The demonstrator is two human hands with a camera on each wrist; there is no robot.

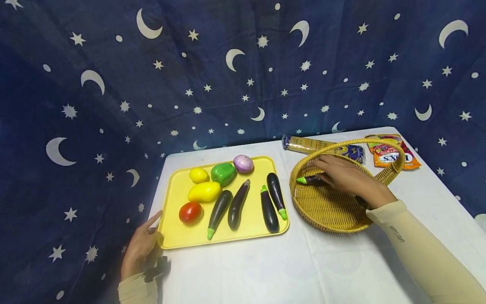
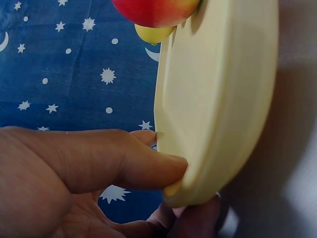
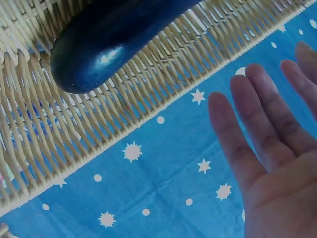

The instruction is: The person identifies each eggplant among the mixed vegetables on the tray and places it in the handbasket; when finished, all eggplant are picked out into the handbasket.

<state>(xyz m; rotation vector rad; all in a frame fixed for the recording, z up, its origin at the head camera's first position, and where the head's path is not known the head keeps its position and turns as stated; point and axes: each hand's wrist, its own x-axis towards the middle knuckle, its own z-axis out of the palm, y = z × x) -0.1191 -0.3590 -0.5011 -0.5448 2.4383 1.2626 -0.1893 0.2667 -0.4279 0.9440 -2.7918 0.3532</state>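
Head view: right hand [image 1: 339, 174] inside the round, yellow-brown wicker basket [image 1: 326, 211], just over a glossy dark-purple eggplant [image 1: 312, 180] lying crosswise, green stem leftward; left hand [image 1: 140, 245] farther off, at the rectangular yellow plastic tray [image 1: 172, 190]; left wrist view: thumb [image 2: 153, 168] and fingers [image 2: 200, 215] pinch the tray's edge; right wrist view: fingers extended, gripping nothing, apart from the eggplant.

ok so you've got at least five eggplants [image 1: 238, 205] here lol
four on your one yellow tray [image 1: 172, 194], one showing in your one basket [image 1: 322, 215]; then one tomato [image 1: 190, 213], one green pepper [image 1: 223, 174], one purple onion [image 1: 243, 164], two yellow fruits [image 1: 205, 192], one long noodle-type pack [image 1: 307, 145], and orange-red packaging [image 1: 396, 158] you can't really count.
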